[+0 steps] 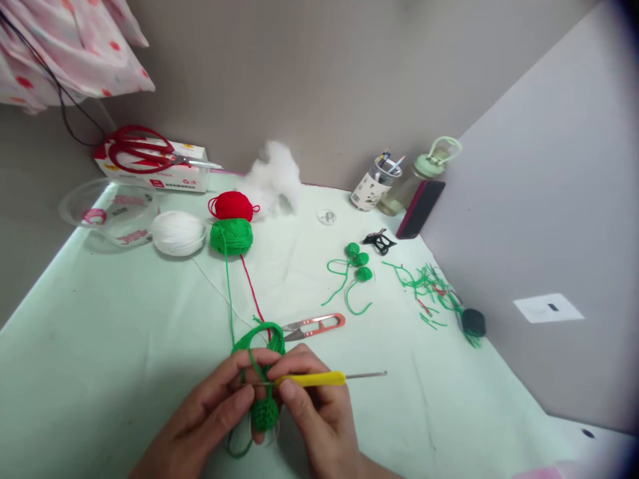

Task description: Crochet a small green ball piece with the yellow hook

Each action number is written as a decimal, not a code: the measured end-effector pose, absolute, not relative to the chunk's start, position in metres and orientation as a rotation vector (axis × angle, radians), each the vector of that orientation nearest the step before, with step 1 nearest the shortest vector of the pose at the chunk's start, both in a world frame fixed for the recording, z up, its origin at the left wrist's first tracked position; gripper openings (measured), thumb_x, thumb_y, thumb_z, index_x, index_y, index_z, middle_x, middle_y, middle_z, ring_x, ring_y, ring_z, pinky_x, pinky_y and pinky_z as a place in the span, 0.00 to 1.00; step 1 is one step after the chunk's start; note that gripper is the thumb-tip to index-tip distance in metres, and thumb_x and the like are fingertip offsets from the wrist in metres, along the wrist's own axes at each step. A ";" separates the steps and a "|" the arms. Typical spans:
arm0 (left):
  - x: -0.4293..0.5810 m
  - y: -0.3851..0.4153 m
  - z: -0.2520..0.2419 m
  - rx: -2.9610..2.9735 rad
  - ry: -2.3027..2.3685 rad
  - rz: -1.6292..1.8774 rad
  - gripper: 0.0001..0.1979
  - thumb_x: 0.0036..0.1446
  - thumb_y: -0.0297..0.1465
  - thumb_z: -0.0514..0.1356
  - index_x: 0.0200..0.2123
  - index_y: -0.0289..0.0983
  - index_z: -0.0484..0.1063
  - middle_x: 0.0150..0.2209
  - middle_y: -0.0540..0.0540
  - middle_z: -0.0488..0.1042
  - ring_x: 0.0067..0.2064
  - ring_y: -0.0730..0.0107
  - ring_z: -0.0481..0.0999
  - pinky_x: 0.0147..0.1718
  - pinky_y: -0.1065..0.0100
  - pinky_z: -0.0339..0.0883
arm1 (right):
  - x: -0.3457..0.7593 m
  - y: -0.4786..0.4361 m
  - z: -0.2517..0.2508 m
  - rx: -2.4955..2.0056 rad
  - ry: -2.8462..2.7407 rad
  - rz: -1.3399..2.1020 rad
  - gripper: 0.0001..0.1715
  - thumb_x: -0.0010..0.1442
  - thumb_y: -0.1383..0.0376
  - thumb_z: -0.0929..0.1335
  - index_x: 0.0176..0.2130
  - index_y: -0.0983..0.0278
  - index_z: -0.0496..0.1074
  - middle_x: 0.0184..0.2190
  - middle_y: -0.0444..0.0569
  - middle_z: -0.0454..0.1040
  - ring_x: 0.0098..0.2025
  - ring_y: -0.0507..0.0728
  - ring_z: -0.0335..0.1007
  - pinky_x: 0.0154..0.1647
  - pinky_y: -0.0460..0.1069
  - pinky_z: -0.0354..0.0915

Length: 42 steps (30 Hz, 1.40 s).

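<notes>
My right hand (314, 412) pinches a crochet hook (319, 379) by its yellow handle; one metal end points right, the other reaches left into green yarn. My left hand (219, 406) has its fingers closed around green yarn, with a small crocheted green ball (264, 414) hanging just below the fingertips. A bundle of green crochet work (262, 332) lies right behind both hands. Thread snips (314, 326) with orange handles lie beyond my right hand. Green, red and white strands run from the hands back toward the yarn balls.
A white yarn ball (178, 233), green yarn ball (231, 237) and red yarn ball (233, 206) sit behind, near stuffing (274, 176) and a clear bowl (110, 219). Scissors (142, 150) rest on a box. Three small green balls (360, 259), yarn scraps (426, 286) and a phone (421, 209) are at right.
</notes>
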<state>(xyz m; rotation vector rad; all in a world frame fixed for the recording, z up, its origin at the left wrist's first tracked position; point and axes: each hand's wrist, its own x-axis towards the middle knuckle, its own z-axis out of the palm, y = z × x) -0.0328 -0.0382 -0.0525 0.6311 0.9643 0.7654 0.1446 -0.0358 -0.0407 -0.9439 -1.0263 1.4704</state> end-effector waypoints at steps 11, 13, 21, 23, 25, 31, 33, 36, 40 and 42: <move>-0.022 -0.040 -0.025 0.671 0.946 0.863 0.22 0.54 0.41 0.76 0.51 0.44 0.81 0.38 0.46 0.80 0.38 0.65 0.75 0.41 0.67 0.71 | 0.142 -0.041 -0.023 -0.981 -1.221 1.258 0.09 0.70 0.57 0.71 0.42 0.55 0.83 0.40 0.49 0.81 0.38 0.55 0.75 0.38 0.49 0.72; -0.018 -0.043 -0.018 0.682 0.954 0.901 0.23 0.53 0.40 0.76 0.52 0.42 0.81 0.37 0.47 0.79 0.39 0.64 0.75 0.43 0.66 0.71 | 0.144 -0.043 -0.016 -0.990 -1.278 1.236 0.09 0.69 0.57 0.72 0.42 0.55 0.84 0.40 0.49 0.81 0.40 0.57 0.76 0.42 0.51 0.72; 0.001 -0.064 0.025 0.791 0.923 0.991 0.24 0.52 0.39 0.77 0.52 0.46 0.81 0.38 0.48 0.77 0.45 0.62 0.76 0.47 0.65 0.69 | 0.170 -0.059 0.023 -0.923 -1.289 1.117 0.10 0.68 0.54 0.73 0.42 0.53 0.86 0.37 0.49 0.83 0.43 0.60 0.75 0.46 0.55 0.71; 0.009 -0.068 0.039 0.819 0.898 0.986 0.28 0.50 0.38 0.78 0.55 0.47 0.81 0.37 0.49 0.76 0.43 0.63 0.75 0.46 0.65 0.69 | 0.180 -0.064 0.028 -0.885 -1.250 1.128 0.12 0.68 0.52 0.72 0.42 0.53 0.86 0.38 0.49 0.83 0.45 0.61 0.75 0.49 0.56 0.71; 0.018 -0.069 0.051 0.862 0.836 1.001 0.31 0.50 0.37 0.78 0.59 0.48 0.79 0.35 0.50 0.75 0.40 0.65 0.74 0.43 0.67 0.69 | 0.190 -0.067 0.032 -0.849 -1.214 1.136 0.12 0.69 0.52 0.72 0.43 0.53 0.86 0.38 0.50 0.82 0.46 0.61 0.75 0.49 0.56 0.71; 0.050 -0.056 0.076 1.076 0.728 0.960 0.33 0.57 0.36 0.74 0.66 0.51 0.73 0.36 0.52 0.74 0.29 0.74 0.62 0.25 0.73 0.57 | 0.218 -0.070 0.049 -0.802 -1.228 0.957 0.08 0.68 0.56 0.74 0.43 0.51 0.86 0.39 0.48 0.79 0.43 0.58 0.74 0.43 0.53 0.72; 0.061 -0.048 0.080 1.123 0.714 0.955 0.29 0.58 0.36 0.73 0.63 0.50 0.76 0.36 0.52 0.73 0.29 0.75 0.62 0.24 0.73 0.56 | 0.227 -0.069 0.055 -0.820 -1.231 0.894 0.07 0.68 0.56 0.74 0.43 0.51 0.86 0.40 0.48 0.79 0.40 0.57 0.74 0.40 0.52 0.72; 0.075 -0.039 0.082 1.155 0.686 0.946 0.25 0.59 0.36 0.72 0.59 0.47 0.78 0.36 0.51 0.72 0.28 0.75 0.62 0.24 0.72 0.57 | 0.238 -0.066 0.060 -0.827 -1.194 0.829 0.08 0.68 0.56 0.73 0.42 0.52 0.86 0.38 0.48 0.79 0.36 0.56 0.74 0.36 0.52 0.72; 0.083 -0.029 0.079 1.150 0.660 0.922 0.25 0.59 0.35 0.71 0.61 0.48 0.77 0.38 0.50 0.74 0.29 0.75 0.65 0.25 0.71 0.58 | 0.245 -0.058 0.061 -0.817 -1.078 0.859 0.10 0.68 0.55 0.73 0.40 0.54 0.85 0.36 0.48 0.79 0.33 0.55 0.72 0.34 0.51 0.73; 0.084 -0.023 0.077 1.132 0.655 0.931 0.25 0.60 0.36 0.71 0.60 0.47 0.77 0.38 0.50 0.74 0.30 0.74 0.67 0.25 0.71 0.58 | 0.244 -0.051 0.060 -0.827 -1.010 0.908 0.11 0.67 0.54 0.73 0.39 0.56 0.85 0.35 0.48 0.79 0.31 0.54 0.71 0.32 0.51 0.73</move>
